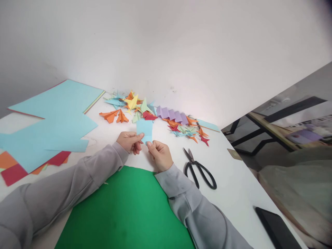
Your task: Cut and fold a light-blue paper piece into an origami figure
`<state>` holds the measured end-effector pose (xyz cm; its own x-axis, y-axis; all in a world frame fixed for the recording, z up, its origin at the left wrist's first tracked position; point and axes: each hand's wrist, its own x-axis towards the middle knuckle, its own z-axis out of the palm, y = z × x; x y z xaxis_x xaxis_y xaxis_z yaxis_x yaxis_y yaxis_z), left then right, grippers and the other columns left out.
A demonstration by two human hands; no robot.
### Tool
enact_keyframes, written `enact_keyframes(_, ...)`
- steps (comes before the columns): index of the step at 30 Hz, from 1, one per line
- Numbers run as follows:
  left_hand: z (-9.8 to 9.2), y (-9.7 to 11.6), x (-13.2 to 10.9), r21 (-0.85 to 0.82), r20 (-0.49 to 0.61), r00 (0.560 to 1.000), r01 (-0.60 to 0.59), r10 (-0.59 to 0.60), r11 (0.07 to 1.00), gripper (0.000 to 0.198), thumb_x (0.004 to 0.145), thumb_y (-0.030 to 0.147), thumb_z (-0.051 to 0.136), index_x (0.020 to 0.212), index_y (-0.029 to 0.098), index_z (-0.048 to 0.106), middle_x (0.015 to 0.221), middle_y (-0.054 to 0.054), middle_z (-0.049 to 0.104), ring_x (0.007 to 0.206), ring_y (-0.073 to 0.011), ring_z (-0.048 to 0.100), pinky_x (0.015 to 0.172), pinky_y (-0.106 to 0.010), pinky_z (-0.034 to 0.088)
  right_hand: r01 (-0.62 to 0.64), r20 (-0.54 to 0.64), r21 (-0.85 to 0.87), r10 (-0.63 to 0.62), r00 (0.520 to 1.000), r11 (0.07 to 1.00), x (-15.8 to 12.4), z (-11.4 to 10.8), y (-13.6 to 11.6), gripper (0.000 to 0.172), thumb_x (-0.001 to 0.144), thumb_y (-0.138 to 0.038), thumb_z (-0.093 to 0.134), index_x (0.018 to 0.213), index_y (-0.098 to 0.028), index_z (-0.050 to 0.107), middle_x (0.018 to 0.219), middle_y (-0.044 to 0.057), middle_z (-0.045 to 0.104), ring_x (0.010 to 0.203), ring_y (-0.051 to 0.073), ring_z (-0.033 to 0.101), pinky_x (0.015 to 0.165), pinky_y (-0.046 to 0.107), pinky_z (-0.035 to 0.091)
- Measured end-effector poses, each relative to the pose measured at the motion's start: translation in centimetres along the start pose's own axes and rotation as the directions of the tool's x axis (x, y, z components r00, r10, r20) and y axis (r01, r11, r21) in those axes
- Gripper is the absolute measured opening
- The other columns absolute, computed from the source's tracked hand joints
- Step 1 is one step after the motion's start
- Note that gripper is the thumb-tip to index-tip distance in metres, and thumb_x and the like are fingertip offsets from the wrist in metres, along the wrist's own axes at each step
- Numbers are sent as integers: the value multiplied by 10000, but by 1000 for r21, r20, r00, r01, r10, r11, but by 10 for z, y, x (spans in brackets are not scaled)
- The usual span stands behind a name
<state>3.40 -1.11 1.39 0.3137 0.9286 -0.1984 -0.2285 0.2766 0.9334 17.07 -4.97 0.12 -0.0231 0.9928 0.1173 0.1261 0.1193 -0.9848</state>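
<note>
With the clock face centred on the light blue slip (pixel 144 128), a green sheet (pixel 124 214) spread nearest, at 6 o'clock, its far edge short of the hands. A dark phone-like device (pixel 276 226) lay well out at 4 o'clock by the table's edge; nearer in on that line were black-handled scissors (pixel 192 161), blades partly parted and pointing towards 11.

The slip was held between the two hands, about equally near both. The left hand (pixel 131 141) pinched its lower left edge, thumb on top; the right hand (pixel 161 155) gripped its lower right corner, the other fingers curled in. From the fingertips the slip reached towards 12, its long axis running roughly 12 to 6, with a faint line across the lower part. White tabletop (pixel 228 197) showed between the right hand and the scissors.

Farther on, the room was tighter: a red folded piece (pixel 149 116) sat just beyond the slip's far end, orange paper planes (pixel 122 117) at 10, a yellow folded piece (pixel 132 102) at 11, a purple pleated strip (pixel 171 114) at 2. Behind them rose the wall (pixel 166 45).
</note>
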Motion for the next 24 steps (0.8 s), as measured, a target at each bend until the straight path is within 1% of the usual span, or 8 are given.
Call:
enact_keyframes(5,-1,2,1,1,2,1000,23,-23,1000,392,628,454,650,494,106,528,343,-21,524,262,-122,468,270,-216,336,10,1,-12,-10,1000,1000,0,0,-1,445,698,-540,554,477,-198,376,365,-80,353,365,55,255,384,219,183)
enact_keyframes(10,0,2,0,10,7,1000,8,-8,1000,399,622,462,651,489,108,526,343,-18,522,263,-119,467,268,-215,336,16,-14,-22,-16,1000,1000,1,1,0,451,682,-528,572,471,-201,344,381,-83,330,380,52,237,390,218,173)
enact_keyframes(14,1,1,-1,32,-9,1000,-19,19,999,397,600,465,666,487,111,527,344,-4,521,264,-99,457,268,-199,332,13,-25,-43,-14,1000,999,1,2,-1,484,658,-527,589,448,-203,298,395,-86,289,396,46,218,398,216,168)
enact_keyframes(19,2,1,-3,76,-36,998,-46,49,996,373,611,438,669,489,119,519,370,9,529,286,-83,464,280,-188,334,2,-24,-66,-4,1000,998,0,1,-2,525,625,-554,602,417,-202,273,384,-86,264,394,39,198,393,213,152)
enact_keyframes(22,3,2,-5,99,-32,997,-60,63,993,368,607,419,676,474,118,512,376,9,529,295,-76,466,285,-182,338,-12,-9,-46,12,1000,999,-1,1,-2,529,630,-579,585,402,-198,299,352,-79,301,361,38,219,376,216,164)
enact_keyframes(24,3,2,-5,130,-10,998,-68,70,989,366,596,404,686,456,116,509,362,9,518,293,-72,460,286,-178,337,-42,28,6,42,999,999,-2,0,-1,494,660,-592,550,429,-190,377,347,-63,373,336,48,285,367,219,209)
